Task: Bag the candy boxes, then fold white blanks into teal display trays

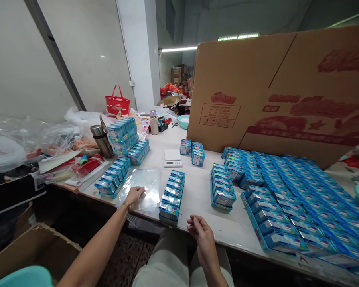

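Observation:
My left hand [134, 196] lies on a stack of clear plastic bags [149, 179] near the table's front edge, its fingertips drawn together on the top bag. My right hand [202, 235] is held at the front edge with nothing visible in it, its fingers loosely bent and a little apart. Between the hands stands a blue tray of small boxes [172, 195] in a single row, just right of the bags. Left of the bags is another row of blue boxes [113, 175]. Behind the middle row sits a white digital scale [172, 156].
Many rows of blue boxes [287, 191] cover the table's right side, before a large cardboard sheet [221, 79]. A separate tray row [223, 185] stands nearer. Stacked trays [122, 135], a steel flask [101, 141] and clutter fill the left. An open carton [32, 247] is below left.

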A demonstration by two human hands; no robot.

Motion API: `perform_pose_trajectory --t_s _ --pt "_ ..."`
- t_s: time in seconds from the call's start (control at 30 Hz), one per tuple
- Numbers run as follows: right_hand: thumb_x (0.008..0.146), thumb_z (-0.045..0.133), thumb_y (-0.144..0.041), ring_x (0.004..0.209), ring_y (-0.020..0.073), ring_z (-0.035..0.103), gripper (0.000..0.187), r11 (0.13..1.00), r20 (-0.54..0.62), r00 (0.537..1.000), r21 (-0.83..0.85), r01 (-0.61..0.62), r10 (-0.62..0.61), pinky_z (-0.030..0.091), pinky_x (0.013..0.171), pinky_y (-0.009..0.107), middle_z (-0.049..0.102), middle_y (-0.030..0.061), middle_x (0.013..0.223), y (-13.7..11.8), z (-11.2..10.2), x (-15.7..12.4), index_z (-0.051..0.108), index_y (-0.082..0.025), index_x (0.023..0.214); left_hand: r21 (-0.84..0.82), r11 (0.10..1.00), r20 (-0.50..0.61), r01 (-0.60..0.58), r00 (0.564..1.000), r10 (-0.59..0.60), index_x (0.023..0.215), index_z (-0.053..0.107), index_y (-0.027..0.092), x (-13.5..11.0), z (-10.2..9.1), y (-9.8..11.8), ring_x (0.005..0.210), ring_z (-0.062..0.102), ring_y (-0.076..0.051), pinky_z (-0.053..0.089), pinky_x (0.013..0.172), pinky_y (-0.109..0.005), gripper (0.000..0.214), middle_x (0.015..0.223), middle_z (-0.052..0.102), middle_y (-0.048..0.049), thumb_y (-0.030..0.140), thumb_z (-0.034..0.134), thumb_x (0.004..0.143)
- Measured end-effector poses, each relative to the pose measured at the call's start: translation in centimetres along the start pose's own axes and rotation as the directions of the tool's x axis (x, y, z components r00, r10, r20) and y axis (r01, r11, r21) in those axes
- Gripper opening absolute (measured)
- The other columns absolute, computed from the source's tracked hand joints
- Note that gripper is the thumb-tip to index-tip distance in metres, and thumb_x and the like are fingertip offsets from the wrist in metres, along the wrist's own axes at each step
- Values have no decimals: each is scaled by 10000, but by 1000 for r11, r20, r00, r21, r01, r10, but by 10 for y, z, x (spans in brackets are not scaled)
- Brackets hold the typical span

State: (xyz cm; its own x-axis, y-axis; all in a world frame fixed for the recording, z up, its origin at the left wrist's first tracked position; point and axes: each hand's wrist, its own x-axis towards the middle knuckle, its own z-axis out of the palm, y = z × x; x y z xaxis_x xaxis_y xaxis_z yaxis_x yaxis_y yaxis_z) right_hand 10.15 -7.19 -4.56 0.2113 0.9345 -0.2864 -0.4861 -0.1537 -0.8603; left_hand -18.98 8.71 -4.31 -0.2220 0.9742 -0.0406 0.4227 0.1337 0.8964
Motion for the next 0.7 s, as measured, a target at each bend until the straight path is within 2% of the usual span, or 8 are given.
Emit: perform_pose_trajectory --t_s 0.1,0.17,0.27,0.37,0.5,0.57,0.63,0.7 --pt "761 651 -490 709 146 593 340 992 33 995 -80 101 -98 484 727 275 665 36 820 -12 18 -8 656 -182 907 -111 993 -135 -37 991 22 604 565 164 -8 -21 25 534 444 -128 351 532 -249 507 553 494 5 665 522 663" --pt "790 622 -492 836 184 615 355 977 178 971 -118 180 -157 474 810 310 674 64 913 -24 41 -15 643 -198 988 -156 976 -273 -153 956 106 724 581 171 -27 -34 49 627 481 -136 387 602 -250 456 669 537 -7 613 474 757" --pt "755 669 -489 1152 244 523 594 964 455 868 -68 257 -199 408 959 381 570 112 1251 -48 89 -19 495 -255 1272 6 888 -439 -459 797 415 789 600 190 -78 -32 82 771 525 -165 411 742 -284 230 798 579 -28 407 539 829" --pt "676 757 -434 1170 244 519 838 976 540 828 -47 213 -155 415 952 406 483 122 1353 -67 125 -14 333 -294 1385 257 665 -285 -701 603 745 843 633 214 -134 -10 93 863 544 -190 409 834 -336 59 851 600 -43 205 580 817" --pt "692 740 -380 786 200 653 537 972 502 862 -160 174 -72 494 752 356 690 87 907 -79 116 -8 557 -174 1153 273 449 -23 -851 460 887 1093 599 265 -167 0 93 1051 522 -247 392 936 -404 327 1084 592 -78 223 648 772" --pt "721 709 -381 714 188 653 387 961 511 858 -202 187 -60 495 697 329 699 69 797 -84 93 -13 611 -155 1019 273 532 -128 -802 518 846 1337 408 239 -159 -15 103 1258 373 -327 303 1036 -485 737 1359 421 -138 365 732 687" --pt "736 697 -368 714 187 660 338 952 543 838 -229 204 -49 494 688 320 708 70 803 -91 71 -23 619 -159 989 229 728 -194 -647 702 685 1452 177 197 -142 -37 119 1356 213 -364 200 1084 -540 1026 1491 227 -173 421 759 638" --pt "756 682 -360 727 191 665 312 943 578 815 -250 218 -35 495 696 325 711 70 817 -101 54 -33 619 -165 991 69 821 139 -566 821 554 1437 235 236 -125 -54 135 1326 306 -326 242 1075 -507 918 1446 351 -135 422 722 682"
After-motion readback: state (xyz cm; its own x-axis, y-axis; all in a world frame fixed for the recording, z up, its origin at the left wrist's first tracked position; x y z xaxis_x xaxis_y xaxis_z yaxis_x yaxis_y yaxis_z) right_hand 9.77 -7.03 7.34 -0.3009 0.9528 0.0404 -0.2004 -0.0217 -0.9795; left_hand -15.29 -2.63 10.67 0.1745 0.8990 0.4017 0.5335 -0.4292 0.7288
